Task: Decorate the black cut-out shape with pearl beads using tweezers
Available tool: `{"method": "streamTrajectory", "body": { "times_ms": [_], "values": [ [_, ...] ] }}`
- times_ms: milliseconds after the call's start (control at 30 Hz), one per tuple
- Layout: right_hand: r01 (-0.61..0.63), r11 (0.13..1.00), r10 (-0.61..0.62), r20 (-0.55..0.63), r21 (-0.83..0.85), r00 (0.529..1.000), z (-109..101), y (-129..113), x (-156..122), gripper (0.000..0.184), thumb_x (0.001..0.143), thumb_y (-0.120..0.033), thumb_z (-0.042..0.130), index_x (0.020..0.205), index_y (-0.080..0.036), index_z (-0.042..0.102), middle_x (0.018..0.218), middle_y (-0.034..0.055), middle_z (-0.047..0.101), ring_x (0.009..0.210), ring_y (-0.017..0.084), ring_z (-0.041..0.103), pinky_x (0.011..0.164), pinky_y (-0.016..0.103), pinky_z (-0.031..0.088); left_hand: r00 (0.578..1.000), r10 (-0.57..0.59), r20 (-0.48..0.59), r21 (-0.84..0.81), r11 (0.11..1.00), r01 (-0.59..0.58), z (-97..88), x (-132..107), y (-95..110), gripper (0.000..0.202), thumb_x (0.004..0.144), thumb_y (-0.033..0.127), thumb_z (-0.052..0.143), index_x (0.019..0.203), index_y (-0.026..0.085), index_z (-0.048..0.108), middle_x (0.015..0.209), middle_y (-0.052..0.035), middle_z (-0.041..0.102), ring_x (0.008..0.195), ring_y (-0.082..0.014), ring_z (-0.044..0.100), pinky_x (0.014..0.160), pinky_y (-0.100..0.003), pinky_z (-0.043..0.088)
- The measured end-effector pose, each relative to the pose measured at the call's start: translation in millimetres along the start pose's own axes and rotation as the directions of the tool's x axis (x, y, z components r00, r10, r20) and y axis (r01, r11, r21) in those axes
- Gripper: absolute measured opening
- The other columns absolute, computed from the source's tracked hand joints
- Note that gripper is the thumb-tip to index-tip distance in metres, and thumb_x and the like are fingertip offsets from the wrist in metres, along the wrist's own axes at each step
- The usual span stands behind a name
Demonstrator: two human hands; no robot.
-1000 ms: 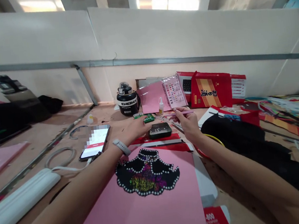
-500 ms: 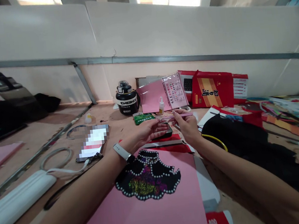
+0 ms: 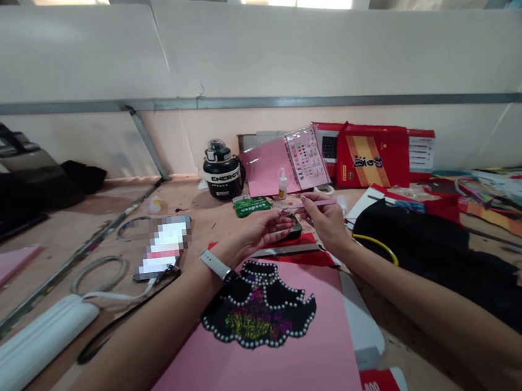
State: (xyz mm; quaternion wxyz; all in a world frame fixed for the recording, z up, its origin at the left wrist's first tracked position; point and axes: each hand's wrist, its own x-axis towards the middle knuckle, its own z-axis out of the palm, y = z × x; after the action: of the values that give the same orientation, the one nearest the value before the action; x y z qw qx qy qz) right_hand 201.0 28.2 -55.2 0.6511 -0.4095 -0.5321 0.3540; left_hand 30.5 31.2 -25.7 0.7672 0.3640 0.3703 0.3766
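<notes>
Now the left hand (image 3: 259, 230) has shifted to grip the black tray (image 3: 295, 230), right hand (image 3: 329, 224) still pinching pink pen (image 3: 318, 202)

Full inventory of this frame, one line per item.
sheet: 1, pink, front centre of the table
beaded patch: 1, black with white beads, on the sheet
tray: 1, black, beyond the sheet, mostly under the left hand
pen: 1, pink, in the right hand
cup: 1, black, by the wall
glue bottle: 1, white, right of the cup
phone: 1, left of the sheet
red boxes: several, against the wall
cloth: 1, black, right
left hand: on the tray
right hand: holds the pen
</notes>
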Motion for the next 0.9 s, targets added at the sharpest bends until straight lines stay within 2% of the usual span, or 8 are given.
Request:
{"method": "streamTrajectory", "body": {
  "times_ms": [200, 400, 733, 900],
  "values": [
    [0.023, 1.0, -0.023, 0.016, -0.008, 1.0, -1.2, 1.1, -0.1, 0.034, 0.08, -0.047, 0.067, 0.096, -0.017, 0.065, 0.071, 0.001, 0.068, 0.06, 0.012, 0.062, 0.057, 0.024, 0.051, 1.0, -0.016, 0.023, 0.03, 0.999, 0.015, -3.4, 3.6, -1.3, 0.016, 0.089, 0.016, 0.057, 0.1, 0.01, 0.068, 0.082, -0.0092, 0.072, 0.076, -0.0136, 0.066, 0.074, -0.025, 0.052],
    [0.018, 1.0, -0.017, 0.034, -0.003, 0.999, -0.7, -1.4, -0.2, 0.033, 0.081, -0.046, 0.067, 0.096, -0.018, 0.066, 0.071, 0.0012, 0.068, 0.061, 0.014, 0.064, 0.058, 0.025, 0.052, 0.997, -0.076, 0.01, -0.022, 0.997, 0.077, -5.2, 7.2, -1.7, 0.017, 0.088, 0.015, 0.057, 0.097, 0.008, 0.07, 0.08, -0.0106, 0.072, 0.073, -0.0135, 0.066, 0.072, -0.024, 0.052],
    [0.032, 0.999, -0.031, 0.035, -0.016, 0.999, -3.1, -2.2, -1.0, 0.029, 0.082, -0.044, 0.066, 0.095, -0.018, 0.067, 0.072, 0.0012, 0.068, 0.06, 0.013, 0.063, 0.058, 0.026, 0.053, 0.999, -0.035, -0.003, 0.042, 0.998, 0.035, 0.1, 0.8, -2.0, 0.016, 0.091, 0.014, 0.055, 0.099, 0.01, 0.068, 0.088, -0.0113, 0.072, 0.079, -0.0138, 0.067, 0.079, -0.026, 0.053],
    [0.033, 0.999, -0.032, 0.03, -0.023, 0.999, -1.0, -5.7, -4.0, 0.027, 0.083, -0.042, 0.066, 0.094, -0.018, 0.066, 0.073, 0.0014, 0.068, 0.064, 0.014, 0.064, 0.06, 0.026, 0.053, 0.998, -0.004, 0.063, 0.089, 0.996, -0.002, 0.3, -3.5, -0.1, 0.018, 0.092, 0.017, 0.054, 0.102, 0.011, 0.068, 0.094, -0.0126, 0.071, 0.083, -0.0158, 0.067, 0.081, -0.029, 0.054]
  ]
}}
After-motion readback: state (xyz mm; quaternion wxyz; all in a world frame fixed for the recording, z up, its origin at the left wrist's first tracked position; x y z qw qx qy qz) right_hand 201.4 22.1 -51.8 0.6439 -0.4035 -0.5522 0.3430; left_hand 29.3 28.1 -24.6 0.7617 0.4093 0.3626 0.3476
